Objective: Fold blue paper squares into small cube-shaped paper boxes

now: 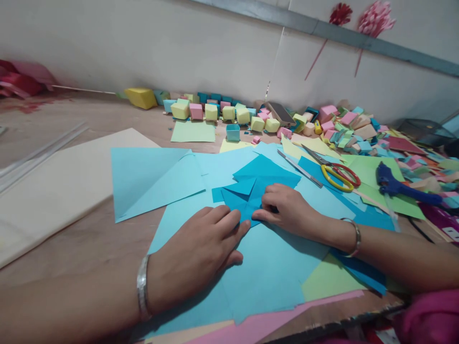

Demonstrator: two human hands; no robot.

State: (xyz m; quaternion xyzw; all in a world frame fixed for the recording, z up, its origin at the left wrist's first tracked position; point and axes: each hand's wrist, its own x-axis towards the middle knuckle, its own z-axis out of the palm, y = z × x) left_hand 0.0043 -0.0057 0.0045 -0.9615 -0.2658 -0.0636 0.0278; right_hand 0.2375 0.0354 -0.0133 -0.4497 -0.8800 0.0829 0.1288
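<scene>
A darker blue sheet of paper [251, 191] with several creases and folded flaps lies in front of me on larger light blue sheets [265, 272]. My left hand [201, 243] rests palm down at its lower left, fingers stretched out, the index fingertip pressing near the paper's lower edge. On the other side, my right hand [287, 208] has its fingers curled and its thumb on the paper's lower right edge, pinching it. The curled right fingertips are partly hidden. One triangular flap [242, 188] stands slightly raised between the hands.
Scissors [337, 177], a silver pen-like tool [299, 168] and a blue glue gun [401, 184] lie to the right. Small paper boxes [211, 112] line the wall, with a pile of them [347, 126] at the back right. A cream sheet [71, 181] lies left.
</scene>
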